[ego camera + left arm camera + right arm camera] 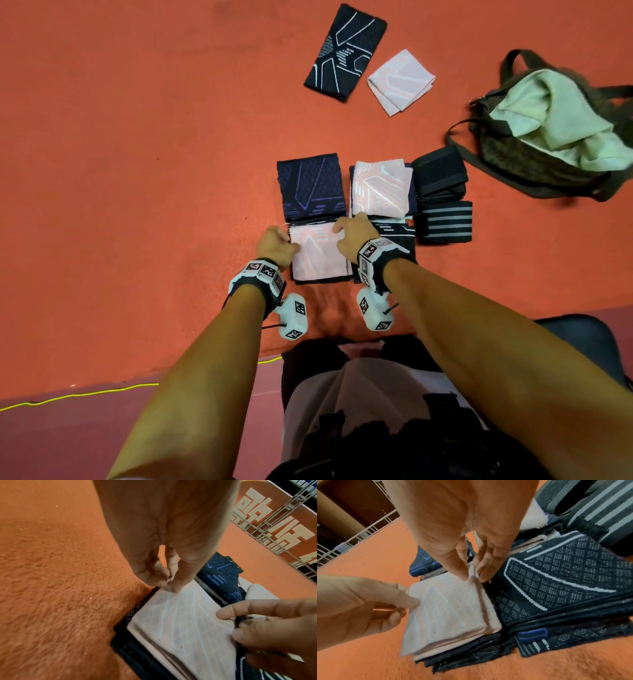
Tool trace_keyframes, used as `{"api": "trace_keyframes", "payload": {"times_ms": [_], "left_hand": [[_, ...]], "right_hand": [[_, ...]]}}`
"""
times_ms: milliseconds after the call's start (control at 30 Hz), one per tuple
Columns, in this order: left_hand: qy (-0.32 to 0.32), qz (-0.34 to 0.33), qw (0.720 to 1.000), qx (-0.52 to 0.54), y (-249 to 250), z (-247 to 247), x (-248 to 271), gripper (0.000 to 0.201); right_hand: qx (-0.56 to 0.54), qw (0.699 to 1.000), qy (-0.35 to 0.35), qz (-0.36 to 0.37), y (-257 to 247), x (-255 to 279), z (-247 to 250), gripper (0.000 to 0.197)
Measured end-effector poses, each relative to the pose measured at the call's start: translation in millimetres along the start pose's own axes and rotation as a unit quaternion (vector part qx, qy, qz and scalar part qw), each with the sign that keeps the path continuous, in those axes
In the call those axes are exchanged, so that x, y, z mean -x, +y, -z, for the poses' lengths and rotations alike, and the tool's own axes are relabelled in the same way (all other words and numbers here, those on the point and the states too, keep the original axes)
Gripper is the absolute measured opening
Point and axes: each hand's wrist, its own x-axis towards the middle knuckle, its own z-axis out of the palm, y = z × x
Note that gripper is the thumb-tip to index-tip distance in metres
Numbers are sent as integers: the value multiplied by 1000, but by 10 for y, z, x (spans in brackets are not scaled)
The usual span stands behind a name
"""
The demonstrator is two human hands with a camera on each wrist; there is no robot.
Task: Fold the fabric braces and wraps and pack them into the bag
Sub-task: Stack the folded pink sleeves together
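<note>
A folded pink brace lies on top of a dark stack on the orange mat. My left hand pinches its far left corner, seen close in the left wrist view. My right hand pinches the far right corner between thumb and fingers. The pink brace shows several layers at its near edge. A dark olive bag lies open at the right, with a pale green cloth in its mouth.
Around the stack sit a folded navy brace, a pink brace on navy, black wraps, a striped wrap and a dotted dark brace. Farther off lie a long black brace and a folded pink one.
</note>
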Motion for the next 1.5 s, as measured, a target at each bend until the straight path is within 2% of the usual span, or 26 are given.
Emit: {"api": "trace_keyframes", "payload": {"times_ms": [133, 300, 433, 533, 667, 767, 900, 1033, 1167, 1400, 1500], "left_hand": [[-12, 20, 999, 43, 78, -58, 21, 26], [-49, 20, 998, 28, 29, -93, -39, 12], [-71, 17, 996, 42, 156, -84, 67, 18], [-85, 5, 995, 55, 300, -70, 111, 18], [-90, -47, 994, 34, 665, -31, 116, 15], [-70, -81, 994, -5, 993, -23, 57, 14], [-42, -110, 992, -35, 1427, -92, -52, 13], [-57, -127, 988, -71, 1830, -232, -193, 14], [-58, -131, 984, -105, 2197, -427, -401, 12], [-56, -146, 969, -193, 2819, -678, -860, 8], [-63, -143, 962, -226, 2985, -819, -1129, 15]], "right_hand": [[4, 1000, -27, 12, -30, -45, 33, 43], [0, 999, -39, 20, -67, -27, 31, 45], [-20, 999, -48, 12, -64, -10, 81, 45], [-28, 999, -38, 21, -95, 17, 208, 36], [-75, 997, -13, 27, -171, 31, 498, 23], [-78, 996, 1, 31, -187, -9, 763, 18], [-67, 997, 25, 20, -90, -96, 1166, 22], [-38, 998, 39, 2, 71, -247, 1522, 33], [-46, 997, 58, -8, 220, -444, 1875, 34], [-79, 994, 60, -48, 410, -1050, 2301, 33], [-77, 994, 59, -53, 509, -1355, 2425, 36]]}}
